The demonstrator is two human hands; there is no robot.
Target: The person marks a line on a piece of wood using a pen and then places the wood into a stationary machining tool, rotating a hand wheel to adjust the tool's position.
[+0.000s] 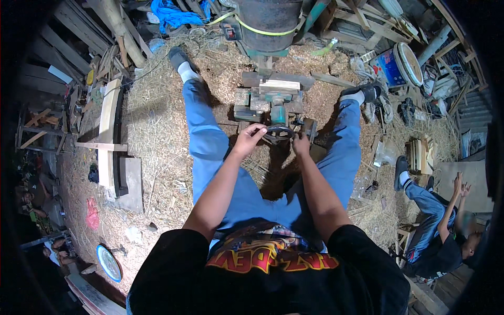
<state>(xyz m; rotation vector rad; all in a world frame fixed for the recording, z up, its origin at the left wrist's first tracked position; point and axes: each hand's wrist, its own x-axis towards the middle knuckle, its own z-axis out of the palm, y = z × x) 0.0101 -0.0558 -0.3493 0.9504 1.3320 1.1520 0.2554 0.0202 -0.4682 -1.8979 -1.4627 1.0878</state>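
Between my spread legs stands a low teal and rust-brown machine (278, 114) with a small dark handwheel (278, 137) at its near end. My left hand (249, 140) is closed with thumb and fingers on the wheel's left rim. Against its right side my right hand (301, 144) is closed too, its fingertips partly hidden. Farther along the machine, a pale strip of wood (281, 84) lies crosswise among darker blocks. Beyond it rises a large dark round housing (268, 23) with a yellow-green band.
Wood shavings and straw cover the ground. A long pale beam (108, 126) lies at left, and a blue and white bucket (396, 65) lies at the far right. Another person (436, 226) sits at right, hands raised. Scrap wood (420, 156) is stacked nearby.
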